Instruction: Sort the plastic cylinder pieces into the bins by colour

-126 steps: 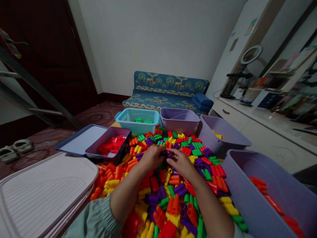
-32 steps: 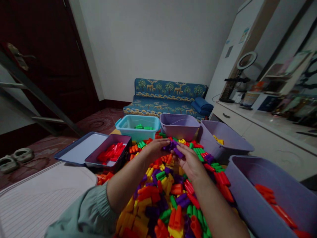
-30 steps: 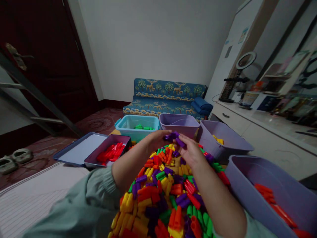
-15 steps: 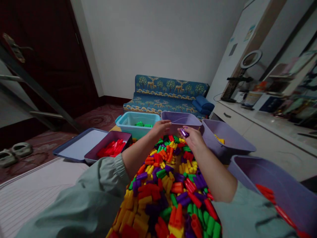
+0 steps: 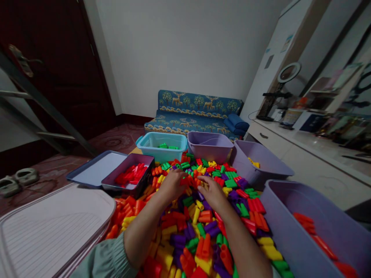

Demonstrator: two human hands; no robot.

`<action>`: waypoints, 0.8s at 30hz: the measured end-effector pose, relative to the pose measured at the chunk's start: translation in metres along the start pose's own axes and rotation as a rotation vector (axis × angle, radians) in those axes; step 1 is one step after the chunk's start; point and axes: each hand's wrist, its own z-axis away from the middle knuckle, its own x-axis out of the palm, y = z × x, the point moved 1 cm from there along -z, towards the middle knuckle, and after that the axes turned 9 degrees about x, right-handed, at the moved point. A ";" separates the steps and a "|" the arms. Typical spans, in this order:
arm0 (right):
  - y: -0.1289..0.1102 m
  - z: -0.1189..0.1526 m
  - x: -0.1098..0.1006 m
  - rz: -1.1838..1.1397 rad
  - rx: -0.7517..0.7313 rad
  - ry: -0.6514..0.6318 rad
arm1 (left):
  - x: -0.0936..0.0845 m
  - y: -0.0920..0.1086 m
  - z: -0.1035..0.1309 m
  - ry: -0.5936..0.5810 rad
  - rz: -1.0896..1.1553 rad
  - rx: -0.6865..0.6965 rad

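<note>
From where I stand, both bare hands are down at the far half of a heap of plastic tube pieces (image 5: 196,215) in red, orange, yellow, green and purple. The left hand (image 5: 174,183) has its fingers bent over the pieces, the tips lost among them; I can't tell whether it grips any. The right hand (image 5: 212,189) is curved just beside it, thumb and fingers partly spread, with red and orange pieces in the gap; whether it pinches one, I can't make out either. The forearms hide much of the heap, which runs off the near edge, and only slivers of the worktop (image 5: 135,151) show.

Green pieces (image 5: 168,146) lie in the light-blue bin (image 5: 162,156), their lower part out of sight. The middle purple bin (image 5: 210,153) hides its own floor behind its front wall. In the purple bin to its right (image 5: 246,170), a few yellow pieces (image 5: 254,163) peek over the rim. The nearest purple bin (image 5: 281,227) is cut off, along with its orange and red pieces (image 5: 323,245). Red pieces (image 5: 133,173) blur together in the dark box (image 5: 141,159). The pale lids (image 5: 55,224) are cropped at left, and the clutter on the cabinet (image 5: 278,143) is too smeared to name.
</note>
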 end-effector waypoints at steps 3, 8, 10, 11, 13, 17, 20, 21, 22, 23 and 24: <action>0.003 0.008 0.002 0.210 -0.054 -0.056 | 0.008 -0.001 0.004 -0.100 -0.078 0.031; 0.005 0.011 0.009 0.380 -0.041 -0.215 | 0.012 0.005 0.007 -0.174 -0.203 0.083; 0.004 0.011 0.010 0.392 -0.056 -0.195 | 0.014 0.007 0.007 -0.179 -0.209 0.104; 0.003 0.010 0.011 0.386 -0.067 -0.176 | 0.014 0.008 0.007 -0.178 -0.205 0.107; 0.001 0.010 0.011 0.368 -0.091 -0.157 | 0.016 0.009 0.007 -0.174 -0.190 0.100; -0.001 0.009 0.010 0.420 -0.121 -0.137 | 0.017 0.010 0.007 -0.155 -0.148 0.076; -0.001 0.009 0.008 0.490 -0.109 -0.114 | 0.016 0.008 0.008 -0.138 -0.117 0.076; -0.001 0.009 0.007 0.506 -0.108 -0.103 | 0.016 0.007 0.007 -0.130 -0.110 0.076; -0.001 0.009 0.007 0.516 -0.111 -0.093 | 0.015 0.007 0.007 -0.118 -0.104 0.072; -0.001 0.009 0.006 0.523 -0.116 -0.084 | 0.015 0.006 0.007 -0.102 -0.093 0.065; -0.001 0.009 0.006 0.527 -0.122 -0.076 | 0.015 0.005 0.006 -0.084 -0.076 0.059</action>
